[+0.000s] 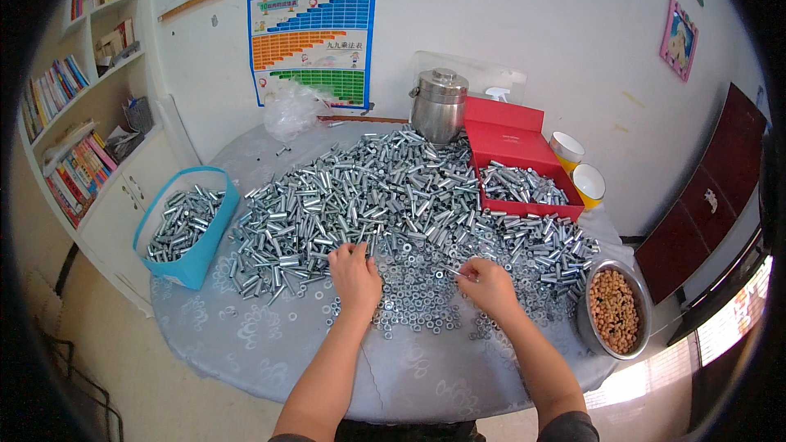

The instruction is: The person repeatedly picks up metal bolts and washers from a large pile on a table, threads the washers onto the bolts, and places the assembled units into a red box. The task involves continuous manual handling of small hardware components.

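Observation:
A wide heap of metal sleeves and bolts [327,209] covers the middle of the table, with small nuts and washers [409,299] spread along its near side. At the heap's near edge, my left hand [356,278] has its fingers curled down among the metal parts. What lies between those fingertips, if anything, is hidden. My right hand [488,285] is over the nuts, with thumb and fingers pinched on a thin metal bolt [447,268] that points left.
A blue box [209,233] of sleeves stands at left, an open red box [524,209] of them at back right. A steel lidded pot [440,106], plastic bag [291,110] and two yellow cups [588,184] sit behind. A metal bowl [643,331] of round brown food is at right.

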{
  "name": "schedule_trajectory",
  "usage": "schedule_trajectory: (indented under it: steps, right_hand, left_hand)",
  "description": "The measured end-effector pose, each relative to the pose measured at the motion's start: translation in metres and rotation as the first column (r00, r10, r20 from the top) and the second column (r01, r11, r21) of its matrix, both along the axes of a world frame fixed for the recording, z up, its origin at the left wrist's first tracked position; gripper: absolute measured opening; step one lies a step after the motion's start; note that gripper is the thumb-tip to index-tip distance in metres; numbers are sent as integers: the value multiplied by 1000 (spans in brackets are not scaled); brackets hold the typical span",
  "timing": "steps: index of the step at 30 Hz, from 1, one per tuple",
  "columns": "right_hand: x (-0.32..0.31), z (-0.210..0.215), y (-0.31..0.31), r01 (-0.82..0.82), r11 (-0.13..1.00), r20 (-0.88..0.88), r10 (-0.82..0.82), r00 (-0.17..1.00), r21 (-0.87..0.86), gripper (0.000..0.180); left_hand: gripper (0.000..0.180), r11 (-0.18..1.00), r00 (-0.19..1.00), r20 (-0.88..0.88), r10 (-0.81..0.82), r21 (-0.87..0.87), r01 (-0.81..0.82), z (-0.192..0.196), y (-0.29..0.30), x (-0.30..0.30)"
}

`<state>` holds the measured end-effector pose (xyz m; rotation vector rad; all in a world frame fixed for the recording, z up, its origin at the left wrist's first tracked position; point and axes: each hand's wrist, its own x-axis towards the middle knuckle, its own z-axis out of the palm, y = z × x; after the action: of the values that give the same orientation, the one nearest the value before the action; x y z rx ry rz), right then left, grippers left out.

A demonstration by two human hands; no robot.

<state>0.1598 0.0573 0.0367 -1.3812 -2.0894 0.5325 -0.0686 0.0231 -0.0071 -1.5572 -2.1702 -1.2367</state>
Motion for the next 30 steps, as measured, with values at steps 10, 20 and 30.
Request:
schedule_trajectory:
  steps: [10, 20, 30]
  right_hand:
    - [38, -24, -11, 98, 994, -237, -106, 966, -48, 20]
    - [40, -23, -14, 34, 999, -222, -31, 975, 12, 19]
    - [38, -23, -17, -67, 997, -417, 50, 907, -25, 17]
  left_hand:
    - [13, 995, 996, 73, -53, 94, 46, -7, 9, -17]
    - [19, 976, 975, -88, 206, -60, -211, 8, 51, -49]
    - [15, 887, 330, 894, -303, 138, 441, 20, 26, 6]
